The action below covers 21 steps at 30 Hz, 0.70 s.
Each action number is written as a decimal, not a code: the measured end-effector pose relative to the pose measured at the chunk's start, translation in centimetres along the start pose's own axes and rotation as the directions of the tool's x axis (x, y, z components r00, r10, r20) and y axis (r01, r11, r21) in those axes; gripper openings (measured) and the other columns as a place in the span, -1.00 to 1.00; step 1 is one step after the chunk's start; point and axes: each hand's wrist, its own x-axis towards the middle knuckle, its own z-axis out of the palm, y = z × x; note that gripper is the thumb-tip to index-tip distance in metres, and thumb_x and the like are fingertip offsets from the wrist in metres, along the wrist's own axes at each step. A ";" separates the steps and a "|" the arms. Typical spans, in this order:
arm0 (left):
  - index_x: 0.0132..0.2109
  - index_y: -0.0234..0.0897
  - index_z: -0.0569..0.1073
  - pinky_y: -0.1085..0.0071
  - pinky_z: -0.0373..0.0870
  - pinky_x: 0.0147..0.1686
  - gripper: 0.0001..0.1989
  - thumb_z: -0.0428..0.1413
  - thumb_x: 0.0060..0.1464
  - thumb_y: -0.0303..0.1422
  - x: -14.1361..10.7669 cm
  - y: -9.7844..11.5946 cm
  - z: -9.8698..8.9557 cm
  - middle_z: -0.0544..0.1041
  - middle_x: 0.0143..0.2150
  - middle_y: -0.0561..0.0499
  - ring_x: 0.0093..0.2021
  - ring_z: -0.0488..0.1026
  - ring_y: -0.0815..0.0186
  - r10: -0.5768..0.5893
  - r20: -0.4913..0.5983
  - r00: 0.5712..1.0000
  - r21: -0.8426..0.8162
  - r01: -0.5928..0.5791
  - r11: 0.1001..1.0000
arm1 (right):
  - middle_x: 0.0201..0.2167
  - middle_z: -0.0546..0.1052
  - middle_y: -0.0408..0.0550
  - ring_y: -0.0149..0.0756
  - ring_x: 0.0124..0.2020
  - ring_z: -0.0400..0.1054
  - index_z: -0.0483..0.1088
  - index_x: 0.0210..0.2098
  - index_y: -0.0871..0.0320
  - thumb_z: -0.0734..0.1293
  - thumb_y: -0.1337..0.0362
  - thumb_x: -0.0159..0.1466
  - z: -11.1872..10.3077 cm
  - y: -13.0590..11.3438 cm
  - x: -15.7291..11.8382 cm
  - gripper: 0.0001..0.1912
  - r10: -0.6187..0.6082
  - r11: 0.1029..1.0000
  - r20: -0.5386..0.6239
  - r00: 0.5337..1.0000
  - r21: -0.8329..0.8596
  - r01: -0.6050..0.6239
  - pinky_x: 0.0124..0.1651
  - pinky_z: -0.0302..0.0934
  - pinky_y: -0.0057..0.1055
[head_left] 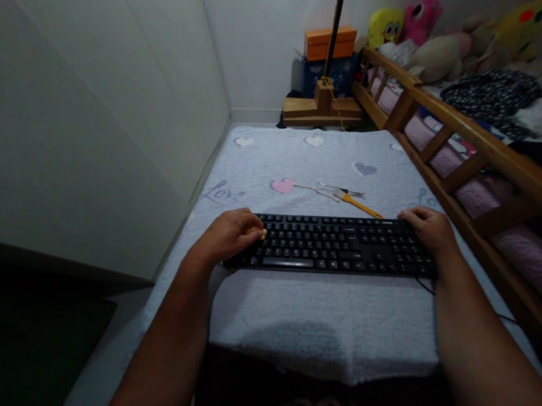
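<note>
A black computer keyboard [315,243] lies across a table covered with a light grey-blue cloth, slightly slanted. My left hand [235,234] rests over its left end with the fingers closed. A small pale-yellow bit shows at those fingertips, but I cannot make out what it is. At the opposite end, my right hand [427,228] grips the keyboard's upper right corner between thumb and fingers. Just behind the keyboard lie a yellow-handled brush [361,206], thin tweezers-like metal tools [343,189] and a slender whitish stick [305,187].
The cloth [294,312] has heart prints. A wooden bed rail [486,143] runs along the right, with plush toys [435,54] and clothes behind it. A wooden stand [321,110] with a black pole and an orange box [330,43] are beyond the table. White panels [105,105] border the left.
</note>
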 end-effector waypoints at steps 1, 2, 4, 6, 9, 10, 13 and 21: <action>-0.20 -0.25 0.63 0.37 0.37 -0.18 -0.84 0.16 0.18 -0.31 0.0 0.0 -0.2 0.59 -0.23 -0.04 -0.21 0.51 0.26 -0.010 -0.013 1.000 0.015 0.010 1.000 | -0.55 0.50 -0.09 -0.15 -0.39 0.35 0.51 -0.57 0.09 0.35 -0.08 -0.02 0.0 0.0 0.0 -0.64 -0.001 1.000 0.000 1.000 -0.005 0.001 -0.25 0.20 -0.27; -0.18 -0.25 0.63 0.36 0.38 -0.17 -0.83 0.16 0.19 -0.31 0.0 -0.1 -0.4 0.59 -0.21 -0.05 -0.20 0.51 0.25 -0.019 -0.030 0.999 0.032 0.020 0.999 | -0.56 0.50 -0.09 -0.15 -0.39 0.35 0.51 -0.57 0.09 0.35 -0.08 -0.02 0.0 0.0 0.0 -0.64 0.000 1.000 0.001 1.000 -0.008 0.000 -0.25 0.20 -0.27; -0.15 -0.26 0.63 0.33 0.38 -0.12 -0.82 0.15 0.21 -0.31 0.0 -0.2 -0.6 0.60 -0.19 -0.07 -0.17 0.52 0.23 -0.033 -0.068 0.997 0.066 0.038 0.997 | -0.55 0.51 -0.09 -0.15 -0.38 0.36 0.51 -0.56 0.09 0.35 -0.08 -0.02 0.0 0.1 0.0 -0.64 0.001 1.000 0.004 1.000 -0.011 -0.001 -0.25 0.20 -0.27; -0.13 -0.26 0.62 0.30 0.38 -0.09 -0.81 0.14 0.22 -0.31 0.2 -0.3 -0.5 0.59 -0.17 -0.08 -0.15 0.52 0.20 -0.044 -0.113 0.993 0.091 0.054 0.994 | -0.52 0.53 -0.08 -0.14 -0.36 0.37 0.51 -0.55 0.09 0.34 -0.08 -0.02 0.0 0.2 0.0 -0.64 0.001 1.000 0.006 1.000 -0.009 -0.001 -0.24 0.21 -0.27; -0.14 -0.26 0.61 0.30 0.39 -0.10 -0.82 0.13 0.23 -0.33 0.3 -0.5 0.0 0.57 -0.16 -0.08 -0.15 0.52 0.20 -0.054 -0.173 0.983 0.095 0.071 0.993 | -0.49 0.56 -0.06 -0.11 -0.33 0.40 0.53 -0.53 0.09 0.33 -0.10 -0.02 0.0 0.4 0.1 -0.62 0.018 1.000 0.011 1.000 -0.007 -0.018 -0.22 0.21 -0.26; -0.15 -0.26 0.61 0.30 0.39 -0.10 -0.82 0.12 0.24 -0.33 0.3 -0.6 0.2 0.57 -0.16 -0.08 -0.15 0.52 0.21 -0.055 -0.190 0.980 0.087 0.073 0.994 | -0.49 0.56 -0.06 -0.11 -0.32 0.40 0.53 -0.52 0.09 0.33 -0.10 -0.02 0.0 0.4 0.1 -0.62 0.025 1.000 0.012 1.000 -0.009 -0.025 -0.22 0.21 -0.25; -0.17 -0.26 0.60 0.30 0.40 -0.10 -0.83 0.11 0.25 -0.34 0.2 -1.1 1.0 0.55 -0.17 -0.07 -0.16 0.52 0.23 -0.047 -0.231 0.972 0.054 0.061 0.997 | -0.48 0.56 -0.06 -0.10 -0.32 0.41 0.52 -0.53 0.08 0.32 -0.11 -0.03 -0.1 0.3 0.1 -0.61 0.030 0.999 0.013 0.999 -0.018 -0.030 -0.22 0.20 -0.25; -0.22 -0.25 0.59 0.36 0.40 -0.16 -0.82 0.07 0.23 -0.40 -0.7 -1.4 1.5 0.54 -0.23 -0.04 -0.22 0.50 0.30 0.095 -0.186 0.978 0.014 -0.094 0.995 | -0.49 0.55 -0.06 -0.09 -0.32 0.41 0.53 -0.52 0.08 0.32 -0.12 -0.03 0.0 0.1 0.1 -0.60 0.030 0.999 0.020 0.999 -0.011 -0.030 -0.20 0.21 -0.24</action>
